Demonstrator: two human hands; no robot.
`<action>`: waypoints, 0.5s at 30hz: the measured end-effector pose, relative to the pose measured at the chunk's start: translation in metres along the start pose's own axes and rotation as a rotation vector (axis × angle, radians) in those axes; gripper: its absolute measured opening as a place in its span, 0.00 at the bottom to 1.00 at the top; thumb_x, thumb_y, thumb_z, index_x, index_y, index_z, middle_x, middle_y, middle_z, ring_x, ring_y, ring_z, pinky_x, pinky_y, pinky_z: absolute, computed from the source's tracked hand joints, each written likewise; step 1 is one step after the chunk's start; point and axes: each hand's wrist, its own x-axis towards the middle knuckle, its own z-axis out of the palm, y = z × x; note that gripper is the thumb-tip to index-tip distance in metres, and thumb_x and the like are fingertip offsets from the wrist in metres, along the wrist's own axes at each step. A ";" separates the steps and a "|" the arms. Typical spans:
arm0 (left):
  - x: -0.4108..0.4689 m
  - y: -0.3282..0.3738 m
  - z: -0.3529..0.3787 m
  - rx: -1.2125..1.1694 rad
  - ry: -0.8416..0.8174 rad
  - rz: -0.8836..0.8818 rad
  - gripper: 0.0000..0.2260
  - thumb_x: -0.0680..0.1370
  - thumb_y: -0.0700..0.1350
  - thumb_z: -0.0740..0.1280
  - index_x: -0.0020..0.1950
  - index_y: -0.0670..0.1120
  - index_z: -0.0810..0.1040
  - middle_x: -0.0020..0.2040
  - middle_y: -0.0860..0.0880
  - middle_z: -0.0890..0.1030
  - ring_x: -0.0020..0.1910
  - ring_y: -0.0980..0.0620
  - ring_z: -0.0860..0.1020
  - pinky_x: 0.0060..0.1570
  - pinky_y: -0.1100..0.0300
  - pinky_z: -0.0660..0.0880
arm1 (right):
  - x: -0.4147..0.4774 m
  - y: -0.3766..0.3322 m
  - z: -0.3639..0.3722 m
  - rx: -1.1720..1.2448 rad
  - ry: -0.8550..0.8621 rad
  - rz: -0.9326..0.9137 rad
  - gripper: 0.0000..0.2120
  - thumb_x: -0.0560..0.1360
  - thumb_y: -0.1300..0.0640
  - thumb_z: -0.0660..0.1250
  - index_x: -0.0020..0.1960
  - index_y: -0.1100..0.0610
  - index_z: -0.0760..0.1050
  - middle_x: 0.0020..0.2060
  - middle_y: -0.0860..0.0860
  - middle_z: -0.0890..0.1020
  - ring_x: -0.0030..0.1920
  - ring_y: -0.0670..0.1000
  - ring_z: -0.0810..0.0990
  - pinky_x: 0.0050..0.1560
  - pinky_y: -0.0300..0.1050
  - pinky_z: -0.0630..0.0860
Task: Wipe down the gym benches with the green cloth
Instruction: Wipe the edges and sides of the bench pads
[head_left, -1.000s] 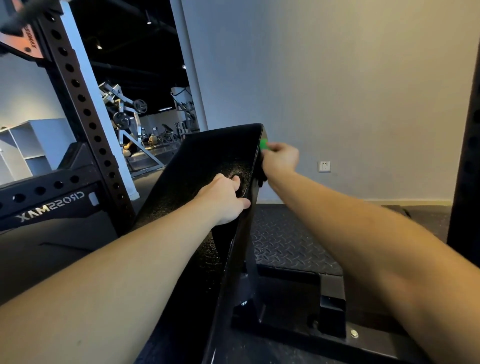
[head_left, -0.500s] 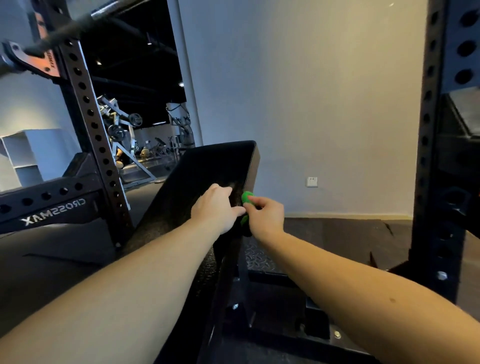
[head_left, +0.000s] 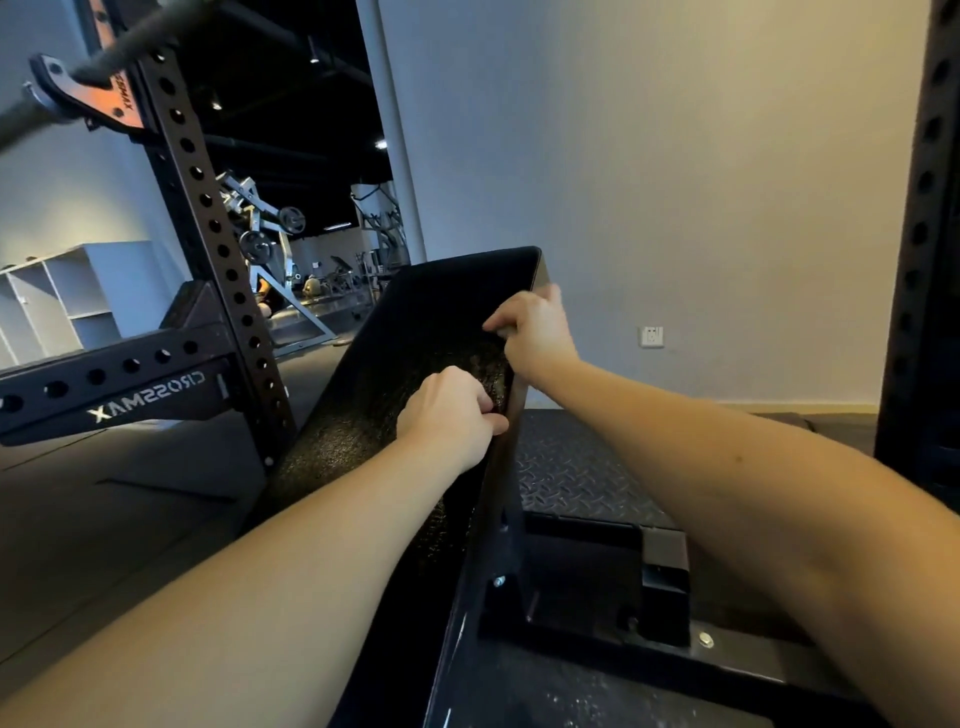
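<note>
head: left hand (head_left: 447, 410) and right hand (head_left: 535, 325) grip bench (head_left: 405, 332) edge

Bench pad (head_left: 415, 338) black, pebbled grain; platform (head_left: 571, 467) dark diamond-tread; rack upright (head_left: 208, 208) black, holed; wall (head_left: 675, 156) off-white.

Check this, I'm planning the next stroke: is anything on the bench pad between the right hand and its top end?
Nothing visible does. The right hand grips the right edge of the bench pad, and the pad above it is bare. The left hand holds that edge lower down.
</note>
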 end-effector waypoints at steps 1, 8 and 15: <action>0.000 -0.002 0.002 -0.005 0.007 0.006 0.13 0.75 0.54 0.75 0.58 0.54 0.84 0.53 0.50 0.83 0.52 0.48 0.80 0.49 0.52 0.79 | -0.012 0.001 -0.001 0.007 -0.064 -0.074 0.19 0.76 0.67 0.69 0.48 0.42 0.84 0.57 0.49 0.79 0.60 0.50 0.71 0.62 0.38 0.68; 0.000 -0.005 0.002 -0.023 0.012 0.022 0.15 0.75 0.55 0.75 0.60 0.54 0.84 0.59 0.52 0.82 0.57 0.48 0.80 0.54 0.52 0.78 | -0.005 -0.009 -0.023 0.426 -0.031 0.083 0.13 0.77 0.73 0.65 0.51 0.59 0.85 0.51 0.52 0.86 0.53 0.47 0.82 0.61 0.40 0.78; -0.002 -0.007 0.007 -0.059 0.037 0.033 0.12 0.76 0.55 0.74 0.58 0.54 0.85 0.58 0.52 0.83 0.56 0.49 0.80 0.51 0.55 0.76 | -0.009 0.002 -0.008 0.537 0.304 0.357 0.11 0.80 0.61 0.69 0.61 0.53 0.81 0.59 0.51 0.76 0.59 0.50 0.76 0.66 0.46 0.74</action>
